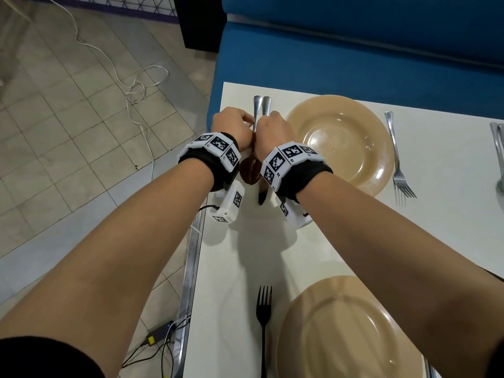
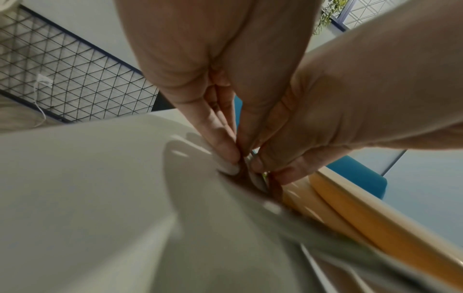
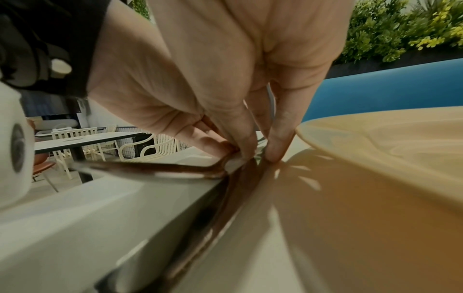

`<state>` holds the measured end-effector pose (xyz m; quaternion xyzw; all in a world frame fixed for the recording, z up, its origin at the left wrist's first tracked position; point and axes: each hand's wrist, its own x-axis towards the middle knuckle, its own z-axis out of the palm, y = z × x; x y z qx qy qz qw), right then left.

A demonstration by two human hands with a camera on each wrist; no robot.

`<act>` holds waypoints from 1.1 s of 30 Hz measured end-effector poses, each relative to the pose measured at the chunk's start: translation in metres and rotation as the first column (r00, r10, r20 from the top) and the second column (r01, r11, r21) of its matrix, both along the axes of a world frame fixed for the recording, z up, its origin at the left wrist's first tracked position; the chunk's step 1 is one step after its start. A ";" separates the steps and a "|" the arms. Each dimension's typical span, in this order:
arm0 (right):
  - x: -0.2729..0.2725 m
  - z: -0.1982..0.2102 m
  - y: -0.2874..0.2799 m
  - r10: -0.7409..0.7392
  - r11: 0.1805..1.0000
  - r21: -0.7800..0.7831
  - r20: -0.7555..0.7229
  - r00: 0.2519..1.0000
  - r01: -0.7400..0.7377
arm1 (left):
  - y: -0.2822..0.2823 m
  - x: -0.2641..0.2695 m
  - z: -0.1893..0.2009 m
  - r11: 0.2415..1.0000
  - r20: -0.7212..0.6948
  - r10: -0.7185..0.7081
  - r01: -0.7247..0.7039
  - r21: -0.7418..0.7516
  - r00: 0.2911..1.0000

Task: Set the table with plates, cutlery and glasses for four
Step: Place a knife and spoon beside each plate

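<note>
At the table's far left corner, a spoon (image 1: 256, 105) and a knife (image 1: 266, 105) lie side by side, left of a tan plate (image 1: 341, 143). My left hand (image 1: 231, 126) pinches the spoon's handle, and its bowl (image 1: 248, 171) shows between my wrists. My right hand (image 1: 272, 129) pinches the knife's handle; the blade tip (image 1: 262, 199) points toward me. In the right wrist view the spoon (image 3: 162, 172) sits slightly raised beside the knife (image 3: 225, 208), close to the plate (image 3: 375, 138). In the left wrist view both hands' fingertips (image 2: 225, 158) meet on the blurred cutlery.
A fork (image 1: 398, 162) lies right of the far plate, and more cutlery (image 1: 499, 154) at the right edge. A second tan plate (image 1: 349, 331) with a fork (image 1: 263, 323) on its left sits near me. A blue bench (image 1: 354, 50) runs behind the table. Cables lie on the floor at left.
</note>
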<state>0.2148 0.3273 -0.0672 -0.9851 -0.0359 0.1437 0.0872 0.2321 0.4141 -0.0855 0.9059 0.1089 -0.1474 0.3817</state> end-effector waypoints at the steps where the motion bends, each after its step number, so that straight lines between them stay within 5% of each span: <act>1: 0.000 0.001 -0.001 -0.001 1.000 0.003 0.005 1.000 0.001 | 0.000 0.000 0.000 1.000 -0.001 -0.001 0.001 0.006 1.000; 9: -0.011 0.027 -0.035 -0.089 0.979 0.191 0.122 0.988 0.065 | -0.018 -0.014 0.018 0.995 0.077 0.094 -0.091 -0.043 0.993; 15: -0.038 0.052 -0.127 -0.400 0.855 0.407 0.123 0.908 0.321 | -0.084 -0.040 0.056 0.957 0.201 0.169 -0.111 -0.269 0.965; 27: -0.158 0.070 -0.484 -0.705 0.633 0.515 0.074 0.706 0.578 | -0.416 -0.133 0.085 0.929 0.210 -0.146 0.207 -0.306 0.967; 33: -0.224 0.068 -0.649 -0.866 0.440 0.514 0.026 0.499 0.737 | -0.571 -0.166 0.087 0.862 0.167 -0.361 0.396 -0.317 0.918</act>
